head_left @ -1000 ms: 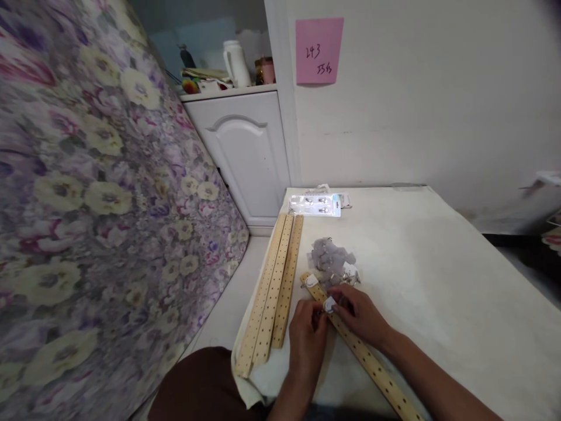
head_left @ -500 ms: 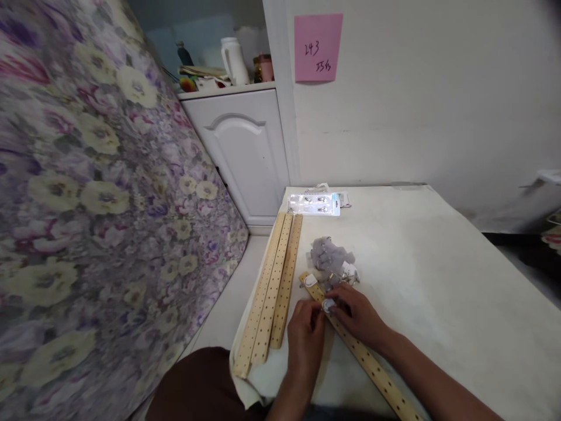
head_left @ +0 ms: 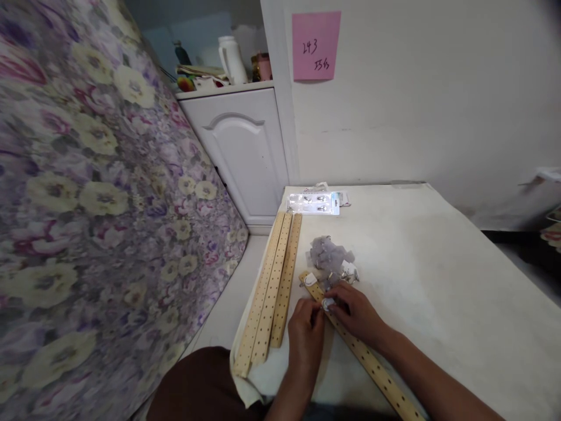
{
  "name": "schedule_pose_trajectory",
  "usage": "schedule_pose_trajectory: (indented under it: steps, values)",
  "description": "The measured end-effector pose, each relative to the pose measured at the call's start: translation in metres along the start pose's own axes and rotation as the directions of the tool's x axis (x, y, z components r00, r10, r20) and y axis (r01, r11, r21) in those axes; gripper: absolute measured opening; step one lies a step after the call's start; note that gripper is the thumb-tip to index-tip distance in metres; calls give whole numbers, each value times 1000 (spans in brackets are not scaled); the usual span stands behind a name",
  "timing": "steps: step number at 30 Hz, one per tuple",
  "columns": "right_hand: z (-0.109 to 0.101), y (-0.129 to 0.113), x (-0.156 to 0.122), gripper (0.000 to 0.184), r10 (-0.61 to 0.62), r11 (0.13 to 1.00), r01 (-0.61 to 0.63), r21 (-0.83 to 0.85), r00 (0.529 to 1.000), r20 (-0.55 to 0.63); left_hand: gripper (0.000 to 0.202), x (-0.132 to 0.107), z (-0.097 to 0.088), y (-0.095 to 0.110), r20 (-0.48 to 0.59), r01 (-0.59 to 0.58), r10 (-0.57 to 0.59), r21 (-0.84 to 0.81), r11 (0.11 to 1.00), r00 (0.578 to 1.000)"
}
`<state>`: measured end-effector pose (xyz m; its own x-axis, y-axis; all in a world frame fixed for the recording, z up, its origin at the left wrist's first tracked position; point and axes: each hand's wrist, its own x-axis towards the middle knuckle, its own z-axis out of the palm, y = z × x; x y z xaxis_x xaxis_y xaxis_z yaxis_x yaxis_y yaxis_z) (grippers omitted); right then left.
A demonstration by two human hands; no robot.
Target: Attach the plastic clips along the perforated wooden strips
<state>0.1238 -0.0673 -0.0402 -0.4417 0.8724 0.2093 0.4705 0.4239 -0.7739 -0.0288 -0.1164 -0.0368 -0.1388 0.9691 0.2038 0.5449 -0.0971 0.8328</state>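
Observation:
A perforated wooden strip (head_left: 372, 365) lies slantwise on the white table (head_left: 438, 280), with a small white clip (head_left: 311, 279) at its far end. My left hand (head_left: 307, 336) and my right hand (head_left: 357, 313) meet over the strip, fingers pinched together on a second small white clip (head_left: 326, 303) that sits on the strip. Just beyond the hands lies a pile of several clear and white clips (head_left: 331, 257).
Three more perforated wooden strips (head_left: 274, 280) lie side by side along the table's left edge. A blister pack (head_left: 314, 203) rests at the far left corner. A floral mattress (head_left: 87, 204) stands at the left, a white cabinet (head_left: 241, 152) behind. A pink note (head_left: 315, 45) hangs on the wall.
Both hands have stayed on the clip and strip, with only slight finger movement. The view has shifted a little.

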Motion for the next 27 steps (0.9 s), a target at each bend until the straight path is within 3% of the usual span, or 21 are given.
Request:
schedule_pose_trajectory:
  steps: [12,20,23,27]
  values:
    - [1,0,-4,27,-29,999,31,39,998,-63,10,1,-3,4,30,-28,26,51,998,999]
    - [-4,-2,-6,14,-13,999,19,29,979,-205,9,0,-4,4,14,-6,5,61,998,1000]
    - [-11,1,-8,11,42,999,-32,37,953,-299,9,-3,-6,2,18,15,-16,40,999,1000]
    - [-27,18,-13,13,201,979,-193,63,882,-427,10,-8,-10,1,-3,46,-46,22,999,999]
